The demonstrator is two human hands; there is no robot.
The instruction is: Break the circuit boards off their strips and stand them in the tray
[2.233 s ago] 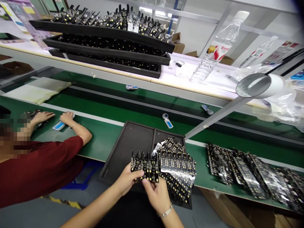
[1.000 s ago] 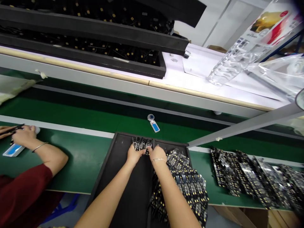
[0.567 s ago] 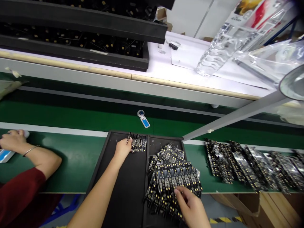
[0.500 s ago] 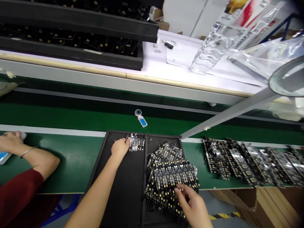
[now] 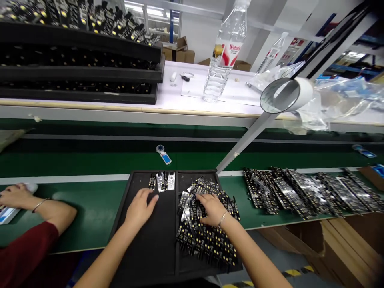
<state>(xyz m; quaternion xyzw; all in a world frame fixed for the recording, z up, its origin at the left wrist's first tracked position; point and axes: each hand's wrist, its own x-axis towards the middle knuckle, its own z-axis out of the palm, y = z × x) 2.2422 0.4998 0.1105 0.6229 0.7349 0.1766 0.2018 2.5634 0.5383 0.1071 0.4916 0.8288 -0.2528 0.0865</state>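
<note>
A black two-part tray (image 5: 150, 236) lies in front of me. My left hand (image 5: 141, 206) is over its left compartment with thumb and fingers apart and nothing between them. Just beyond the fingertips, a short row of small circuit boards (image 5: 162, 181) lies at the far end of that compartment. The right compartment bears a heaped pile of black boards (image 5: 210, 240) with yellow spots. My right hand (image 5: 213, 210) rests on the upper part of this pile, fingers spread over the boards.
More board panels (image 5: 300, 192) lie on the green bench at right. A metal post (image 5: 240, 150) rises behind the tray. Stacked black trays (image 5: 81, 72) and a water bottle (image 5: 222, 60) stand on the shelf. At left is another person's arm (image 5: 57, 210).
The view has tilted up. My left hand has drawn back from the small boards, its fingers now apart. My right hand has moved farther up the pile, where the top panel no longer lies squarely.
</note>
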